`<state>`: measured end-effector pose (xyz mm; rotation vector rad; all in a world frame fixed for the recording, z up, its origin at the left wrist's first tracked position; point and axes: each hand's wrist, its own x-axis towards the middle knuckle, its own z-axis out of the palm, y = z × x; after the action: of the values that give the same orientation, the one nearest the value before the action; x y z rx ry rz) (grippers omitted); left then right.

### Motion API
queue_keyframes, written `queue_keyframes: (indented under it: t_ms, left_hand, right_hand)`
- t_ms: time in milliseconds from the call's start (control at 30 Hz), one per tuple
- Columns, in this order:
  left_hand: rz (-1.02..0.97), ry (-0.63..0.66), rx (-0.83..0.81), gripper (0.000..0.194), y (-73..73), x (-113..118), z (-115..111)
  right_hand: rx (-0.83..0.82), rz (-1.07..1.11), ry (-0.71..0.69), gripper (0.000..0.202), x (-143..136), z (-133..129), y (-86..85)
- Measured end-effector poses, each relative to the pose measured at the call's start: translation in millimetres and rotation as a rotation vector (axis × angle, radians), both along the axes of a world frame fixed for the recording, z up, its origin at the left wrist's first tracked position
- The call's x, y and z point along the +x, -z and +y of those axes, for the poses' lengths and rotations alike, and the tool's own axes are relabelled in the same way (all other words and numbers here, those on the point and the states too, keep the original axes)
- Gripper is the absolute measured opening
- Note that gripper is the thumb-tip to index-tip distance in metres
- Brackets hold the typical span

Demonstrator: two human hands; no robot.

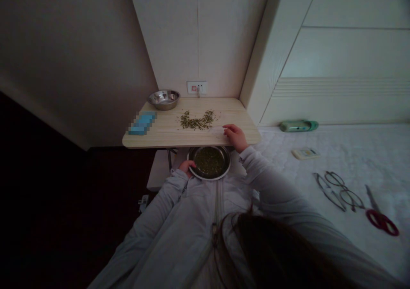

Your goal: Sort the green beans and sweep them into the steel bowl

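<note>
My left hand [187, 166] grips the left rim of a round metal bowl [209, 178], its thumb over the edge. Many small greenish grains [209, 160] cover the bottom of this bowl, which is held against my body just below the table edge. Over the front right part of the small wooden table [166, 137], my right hand [236, 136] has its fingers curled together. A faint, pale, see-through patch lies at its fingertips; I cannot make out what it is. Left of that hand, loose greenish-brown grains [196, 123] are spread in a curved band on the tabletop.
An empty-looking steel bowl [164, 100] stands at the table's back left, near a blurred blue item [142, 123]. A wall socket [197, 87] is behind. On the bed [275, 152] lie a green bottle-like object [297, 125], a pale device [305, 153], eyeglasses [352, 198] and red-handled scissors [381, 220].
</note>
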<state>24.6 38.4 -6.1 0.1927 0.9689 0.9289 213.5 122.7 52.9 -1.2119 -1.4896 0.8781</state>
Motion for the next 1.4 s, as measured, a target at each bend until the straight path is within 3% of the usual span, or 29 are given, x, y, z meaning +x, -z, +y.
queue_keyframes:
  t_ms: [367, 600, 867, 1067, 1400]
  left_hand:
    - [0.048, -0.068, 0.02, 0.033, 2.3, -2.2, 6.5]
    - [0.051, -0.089, 0.022, 0.032, -0.3, -0.2, 7.1]
    - [-0.002, -0.072, 0.045, 0.033, 1.0, -0.1, 5.3]
    - [-0.005, -0.081, 0.068, 0.03, 1.3, -0.3, 5.6]
    - [0.001, -0.084, 0.048, 0.028, -1.5, 0.3, 5.1]
  right_hand:
    - [-0.016, 0.099, 0.009, 0.027, 2.1, 3.3, 0.5]
    - [-0.075, 0.252, 0.191, 0.028, 2.0, 23.0, 5.7]
    - [0.039, -0.104, 0.241, 0.025, -14.7, 49.3, 7.5]
    - [0.127, -0.269, 0.241, 0.027, -18.1, 47.4, 6.2]
    - [0.053, -0.213, 0.124, 0.028, -14.4, 41.3, 4.0]
